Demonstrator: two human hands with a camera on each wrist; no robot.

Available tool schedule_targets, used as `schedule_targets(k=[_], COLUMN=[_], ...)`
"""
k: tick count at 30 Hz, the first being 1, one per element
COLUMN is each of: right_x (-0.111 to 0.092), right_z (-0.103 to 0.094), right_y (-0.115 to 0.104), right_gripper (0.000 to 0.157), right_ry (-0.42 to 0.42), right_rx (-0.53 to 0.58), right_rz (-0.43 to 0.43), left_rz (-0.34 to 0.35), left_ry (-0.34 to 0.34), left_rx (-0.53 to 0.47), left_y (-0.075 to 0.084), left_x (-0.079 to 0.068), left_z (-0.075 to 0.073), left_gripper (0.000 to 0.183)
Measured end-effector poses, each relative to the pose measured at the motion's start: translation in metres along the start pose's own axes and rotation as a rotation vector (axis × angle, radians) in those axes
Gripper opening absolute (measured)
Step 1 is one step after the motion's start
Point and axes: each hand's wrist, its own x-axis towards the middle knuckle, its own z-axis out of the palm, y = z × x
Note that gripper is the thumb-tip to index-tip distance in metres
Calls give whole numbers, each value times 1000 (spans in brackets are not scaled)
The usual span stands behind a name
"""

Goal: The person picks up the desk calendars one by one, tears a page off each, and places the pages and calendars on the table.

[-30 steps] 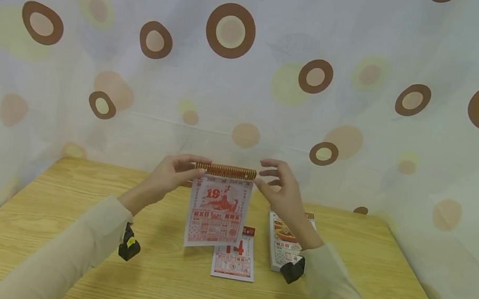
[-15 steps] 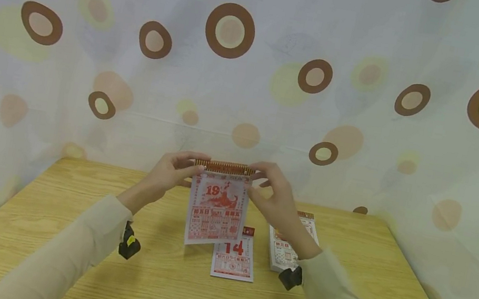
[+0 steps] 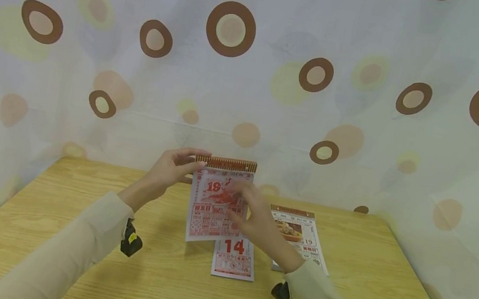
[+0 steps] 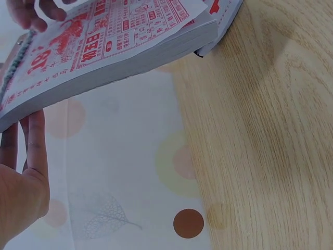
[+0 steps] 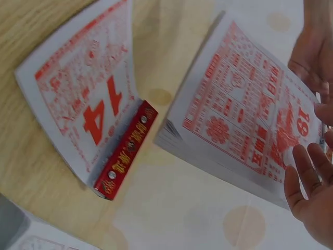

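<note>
Wooden table point(image 3: 166, 294), calendar point(image 3: 210, 208) in left hand point(image 3: 167, 171)

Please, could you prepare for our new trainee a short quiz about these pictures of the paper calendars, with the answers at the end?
1. True or false: in the head view, the food-picture calendar lies to the right of the calendar showing 14.

2. Which number is printed large on the raised calendar, held near its top by the left grip?
A) 14
B) 19
C) 23

3. Fill in: the top strip of the calendar showing 14 is coloured ____.

Key: 1. True. 2. B. 3. Red.
</note>
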Motion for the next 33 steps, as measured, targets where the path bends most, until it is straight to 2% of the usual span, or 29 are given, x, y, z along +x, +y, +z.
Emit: schedule_targets(k=[7, 11, 16, 21, 26, 33], right_x=[-7, -13, -18, -23, -26, -28], right_z=[17, 27, 37, 47, 53, 57], right_y=[-7, -7, -8, -8, -9, -9], right_gripper=[38, 37, 39, 42, 43, 42], right_ry=[-47, -60, -29, -24, -54, -72], right_rx=[-43, -63, -127, -254, -366, -438], right_rz=[34, 23, -28, -96, -137, -198], left_rz=[2, 10, 14, 12, 13, 11], left_ry=[1, -2, -3, 6, 7, -1], left_rx=[-5, -11, -21, -21, -21, -27], left_y=[1, 2, 3, 3, 3, 3], left_x=[1, 1, 1, 1, 2, 2], left_z=[-1, -1, -1, -1, -1, 0], left_gripper=[36, 36, 37, 36, 36, 35])
